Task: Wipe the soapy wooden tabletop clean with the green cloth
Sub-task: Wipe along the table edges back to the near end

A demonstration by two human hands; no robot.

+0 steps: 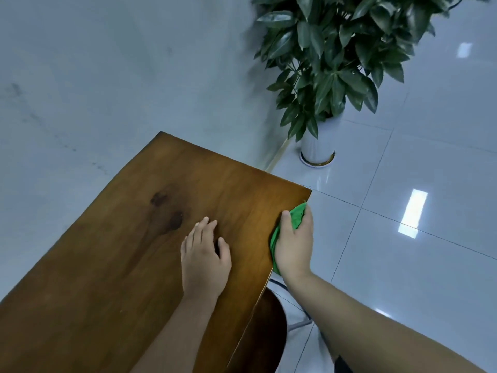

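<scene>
**A:** Nearest entry?
**B:** One dark round seat (269,335), below the right edge of the table and partly tucked under it. Two bare forearms come in from the bottom of the view.

**A:** Hands?
**B:** Left hand (205,261): palm down, fingers straight and slightly spread, lying flat on the wooden tabletop (121,265), holding nothing. Right hand (294,246): curled round the green cloth (295,218), thumb on the top surface, the other fingers folded over the rim and mostly out of sight.

**A:** Cloth, location?
**B:** Bunched under the right palm on the tabletop's right edge, just short of the far right corner. One part shows beyond the thumb. Another part hangs along the rim by the wrist.

**A:** Tabletop, condition?
**B:** Brown, glossy, with visible grain. Two dark knots (166,208) lie farther in, left of the left fingertips. I cannot tell whether the surface is wet.

**A:** Beyond the table?
**B:** Pale tiled floor (416,278) on the right, with light reflections. A white pot (317,149) with a gold base ring stands on it, near the far corner but apart from the table. A leafy plant (336,55) rises from the pot. A pale wall (94,63) lies behind the far edge.
</scene>
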